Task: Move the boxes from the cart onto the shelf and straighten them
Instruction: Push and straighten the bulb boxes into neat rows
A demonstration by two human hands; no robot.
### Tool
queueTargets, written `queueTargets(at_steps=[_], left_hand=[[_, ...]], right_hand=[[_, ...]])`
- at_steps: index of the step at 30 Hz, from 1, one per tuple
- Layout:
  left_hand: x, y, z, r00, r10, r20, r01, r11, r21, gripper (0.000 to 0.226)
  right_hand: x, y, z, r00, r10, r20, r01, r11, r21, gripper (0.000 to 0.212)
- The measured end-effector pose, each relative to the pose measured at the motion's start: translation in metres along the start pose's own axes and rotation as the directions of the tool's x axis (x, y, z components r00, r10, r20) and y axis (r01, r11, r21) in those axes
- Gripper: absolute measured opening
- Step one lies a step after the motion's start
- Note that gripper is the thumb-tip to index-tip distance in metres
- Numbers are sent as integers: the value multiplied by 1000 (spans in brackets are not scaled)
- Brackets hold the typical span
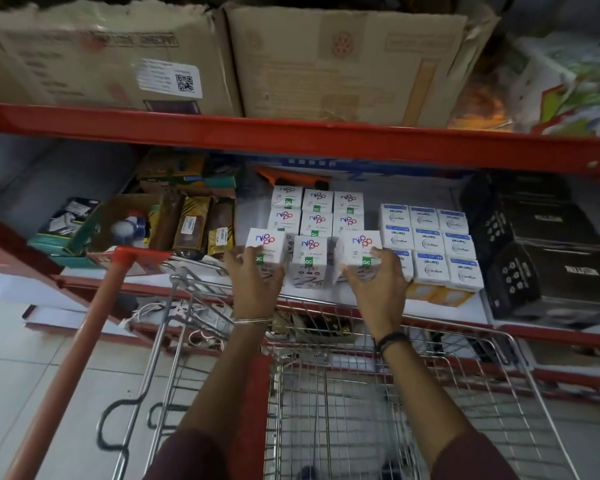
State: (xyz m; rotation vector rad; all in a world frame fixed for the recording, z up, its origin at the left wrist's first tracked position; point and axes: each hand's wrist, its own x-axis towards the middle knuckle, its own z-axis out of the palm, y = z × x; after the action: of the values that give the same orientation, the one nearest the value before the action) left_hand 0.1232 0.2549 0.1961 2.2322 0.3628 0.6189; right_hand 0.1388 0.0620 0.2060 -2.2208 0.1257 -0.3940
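Small white boxes with blue and red logos stand in rows on the white shelf (430,308). My left hand (253,275) grips the front left box (265,245). My right hand (378,278) grips the front right box (359,249). Between them stands another box (309,259) of the same kind. Two more rows of these boxes (317,211) stand behind. The wire cart (361,393) sits below my arms against the shelf edge; its visible basket shows no boxes.
A block of white Wipro boxes (430,242) stands right of my right hand. Black boxes (534,247) fill the far right. Brown packets (194,226) and an open carton (125,220) lie left. A red beam (291,140) with cardboard cartons (343,64) runs overhead. The cart's red handle (84,341) slants left.
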Motion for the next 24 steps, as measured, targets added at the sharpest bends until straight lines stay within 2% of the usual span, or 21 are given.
queueTargets(at_steps=[4, 9, 12, 15, 17, 19, 22, 24], left_hand=[[5, -13, 17, 995, -76, 60, 76, 997, 1, 48], [9, -19, 27, 992, -69, 105, 71, 997, -15, 48], [8, -16, 29, 987, -75, 139, 77, 997, -11, 47], [6, -13, 25, 981, -44, 189, 36, 998, 45, 50], [7, -14, 21, 973, 13, 231, -50, 987, 155, 56], [11, -17, 16, 952, 76, 298, -170, 937, 305, 69], [25, -24, 12, 891, 114, 440, -351, 788, 506, 90], [33, -26, 13, 855, 121, 504, -436, 695, 572, 93]], right_hand=[[4, 10, 22, 998, 47, 38, -46, 999, -5, 56], [3, 19, 39, 996, 57, 71, -56, 998, -26, 54], [0, 25, 43, 995, 1, 101, 3, 999, -46, 48], [0, 28, 40, 990, -78, 116, 99, 979, -181, 43], [3, 31, 36, 980, -162, 117, 189, 939, -287, 49], [8, 34, 33, 941, -266, 208, 326, 876, -355, 62], [21, 37, 32, 827, -383, 411, 545, 726, -420, 85], [29, 38, 34, 751, -423, 507, 653, 591, -475, 99]])
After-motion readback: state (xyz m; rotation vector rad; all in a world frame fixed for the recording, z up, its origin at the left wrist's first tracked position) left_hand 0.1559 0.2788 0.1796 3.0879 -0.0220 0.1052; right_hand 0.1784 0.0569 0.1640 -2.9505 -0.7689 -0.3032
